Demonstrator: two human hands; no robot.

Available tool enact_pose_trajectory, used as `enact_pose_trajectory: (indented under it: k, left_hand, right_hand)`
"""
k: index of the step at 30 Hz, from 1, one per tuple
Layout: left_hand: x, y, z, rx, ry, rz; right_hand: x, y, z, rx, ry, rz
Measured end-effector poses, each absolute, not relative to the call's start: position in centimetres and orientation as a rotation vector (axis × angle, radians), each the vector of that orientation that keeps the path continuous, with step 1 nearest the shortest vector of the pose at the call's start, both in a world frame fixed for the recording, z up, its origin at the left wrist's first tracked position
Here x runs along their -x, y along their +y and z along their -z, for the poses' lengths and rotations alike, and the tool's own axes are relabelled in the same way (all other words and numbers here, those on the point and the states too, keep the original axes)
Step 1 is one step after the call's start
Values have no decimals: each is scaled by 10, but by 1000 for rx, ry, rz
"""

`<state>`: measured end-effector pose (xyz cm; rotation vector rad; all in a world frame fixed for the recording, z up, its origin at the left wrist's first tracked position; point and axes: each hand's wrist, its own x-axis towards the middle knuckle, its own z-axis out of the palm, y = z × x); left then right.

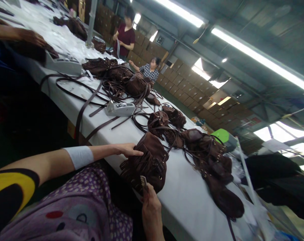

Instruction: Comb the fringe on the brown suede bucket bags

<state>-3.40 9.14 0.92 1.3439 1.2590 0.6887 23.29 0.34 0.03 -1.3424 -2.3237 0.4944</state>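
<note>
From my distant seat I saw the left hand (130, 149) laid on a dark-brown, soft, fringed bag (150, 162) at the near edge of the long white-covered table (178, 177), probably to steady it; hidden fingers meant I couldn't tell how far they closed. The right hand (151, 204) had its fingers curled around a small flat pale tool (143, 182), its end left free, perhaps for reaching the bag

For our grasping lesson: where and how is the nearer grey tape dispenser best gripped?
I'd grip the dispenser across its long sides, probably from above on the near side of the table: the body is long and low, and brown bags lie beyond it.
</note>
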Motion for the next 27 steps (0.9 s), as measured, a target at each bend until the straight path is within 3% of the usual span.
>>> enact_pose_trajectory:
  k: [6,13,27]
  left_hand:
    - [29,82,-9,-1437,1304,-660]
    - [32,86,-13,-1463,1365,-620]
    - [26,88,-26,-1323,1365,-595]
  right_hand:
    - [-189,3,-6,1299,-2727,161]
    - [-163,14,-13,1172,-2831,576]
    - [-151,21,11,1270,-2967,507]
